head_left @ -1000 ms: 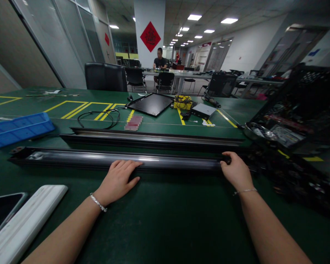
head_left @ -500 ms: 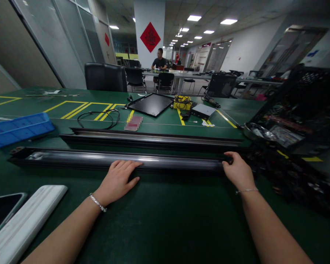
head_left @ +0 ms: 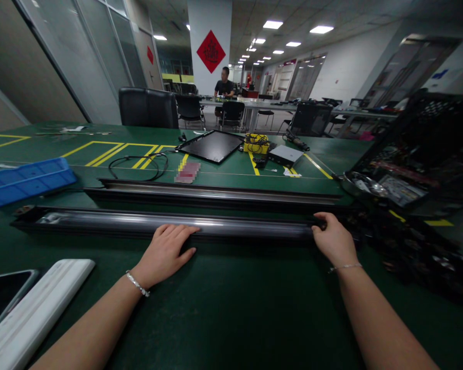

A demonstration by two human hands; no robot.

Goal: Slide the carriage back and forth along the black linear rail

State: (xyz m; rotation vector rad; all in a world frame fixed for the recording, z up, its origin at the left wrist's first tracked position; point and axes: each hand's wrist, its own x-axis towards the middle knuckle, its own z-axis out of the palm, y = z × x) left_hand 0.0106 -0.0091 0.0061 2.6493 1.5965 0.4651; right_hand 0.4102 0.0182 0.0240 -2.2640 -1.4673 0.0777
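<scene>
A long black channel (head_left: pixel 34 226) lies across the table in front of me, with a long shiny dark tube (head_left: pixel 111 222) resting inside it. My left hand (head_left: pixel 165 252) lies over the near edge around the middle, fingers stretched out and touching the tube, thumb apart. At the right end, my right hand (head_left: pixel 335 239) has its thumb and fingers bent around the dark tube's end; what sits between the fingertips is partly hidden in shadow. Just behind, a second black channel (head_left: pixel 216 196) runs roughly parallel.
A blue bin (head_left: pixel 27 180) stands at left, with a white bar (head_left: pixel 42 308) and a phone (head_left: pixel 7 298) nearer me. Behind are a flat black panel (head_left: pixel 212 146), a yellow box (head_left: pixel 256 144) and a grey box (head_left: pixel 285 155). Dark parts (head_left: pixel 428 257) crowd the right. Another person (head_left: pixel 224 87) sits far back.
</scene>
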